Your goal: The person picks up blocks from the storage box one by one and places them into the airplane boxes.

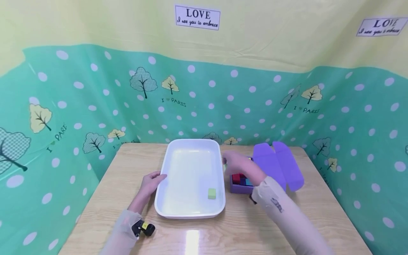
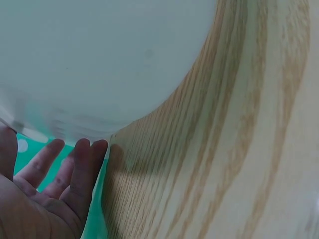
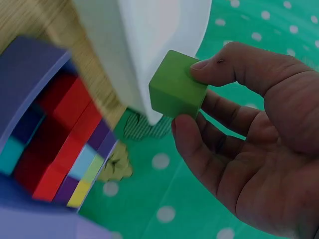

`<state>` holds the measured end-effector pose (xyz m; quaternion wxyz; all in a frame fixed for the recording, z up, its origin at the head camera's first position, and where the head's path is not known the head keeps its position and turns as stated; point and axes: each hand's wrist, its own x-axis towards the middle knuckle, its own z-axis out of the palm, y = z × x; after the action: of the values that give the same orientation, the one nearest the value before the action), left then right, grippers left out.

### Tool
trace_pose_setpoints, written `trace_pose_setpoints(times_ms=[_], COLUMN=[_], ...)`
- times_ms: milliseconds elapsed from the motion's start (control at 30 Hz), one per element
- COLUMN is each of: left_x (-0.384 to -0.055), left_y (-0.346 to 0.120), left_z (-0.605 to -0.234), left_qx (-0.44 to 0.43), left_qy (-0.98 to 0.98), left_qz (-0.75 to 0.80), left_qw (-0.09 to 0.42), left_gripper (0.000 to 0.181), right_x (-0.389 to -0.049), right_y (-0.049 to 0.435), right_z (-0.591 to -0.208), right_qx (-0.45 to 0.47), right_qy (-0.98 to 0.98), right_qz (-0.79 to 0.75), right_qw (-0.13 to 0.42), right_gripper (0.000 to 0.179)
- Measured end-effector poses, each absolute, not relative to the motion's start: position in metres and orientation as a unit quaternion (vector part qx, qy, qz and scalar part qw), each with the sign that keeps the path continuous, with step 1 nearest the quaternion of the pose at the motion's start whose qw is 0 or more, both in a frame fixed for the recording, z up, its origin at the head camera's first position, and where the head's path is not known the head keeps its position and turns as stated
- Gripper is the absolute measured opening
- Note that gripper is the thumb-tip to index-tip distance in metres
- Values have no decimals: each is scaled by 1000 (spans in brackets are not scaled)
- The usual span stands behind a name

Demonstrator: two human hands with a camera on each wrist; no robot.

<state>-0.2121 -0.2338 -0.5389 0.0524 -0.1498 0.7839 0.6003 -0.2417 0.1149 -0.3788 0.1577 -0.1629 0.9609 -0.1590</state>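
Observation:
My right hand (image 1: 236, 163) pinches a green cube block (image 3: 177, 84) between thumb and fingers, beside the right wall of a white tray (image 1: 193, 213). In the head view only a sliver of that block shows past the hand. A second light green block (image 1: 211, 193) lies inside the tray, toward its near right corner. My left hand (image 1: 149, 185) holds the tray's left edge, thumb over the rim and fingers against the outer wall. Under the right forearm stands an open purple box (image 1: 241, 189) with red, blue, purple and yellow blocks (image 3: 70, 134).
The purple box's lid flaps (image 1: 280, 164) are folded out to the right. Everything stands on a wooden table (image 1: 127, 166), with a green dotted curtain (image 1: 197, 99) hanging behind and along both sides.

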Motion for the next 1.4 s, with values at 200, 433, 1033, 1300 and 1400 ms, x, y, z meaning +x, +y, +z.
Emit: trace_pose_setpoints(times_ms=[200,433,1033,1300,1400], left_x=[-211,-209,-211,-212,-213], left_y=[-235,-235,-235,-234,-234], left_z=[-541,-538,-537,-539,-541], left_qx=[-153,-152,-148,-150,-149], left_qy=[786,790,789,785,786], left_qz=[596,593,595,599,598], left_qw=[55,46,47,51,51], left_gripper=[62,62,63,61,62], right_x=[-242,-239,-245,-244,-244], right_y=[159,182,184,183,183], right_z=[-388,-400,-420,-422,-425], right_qx=[-145,-155,-139,-126,-118], right_qy=[966,967,973,973,973], right_qz=[-171,-183,-128,-122,-122], right_qw=[130,89,131,151,159], right_gripper=[26,29,24,24,23])
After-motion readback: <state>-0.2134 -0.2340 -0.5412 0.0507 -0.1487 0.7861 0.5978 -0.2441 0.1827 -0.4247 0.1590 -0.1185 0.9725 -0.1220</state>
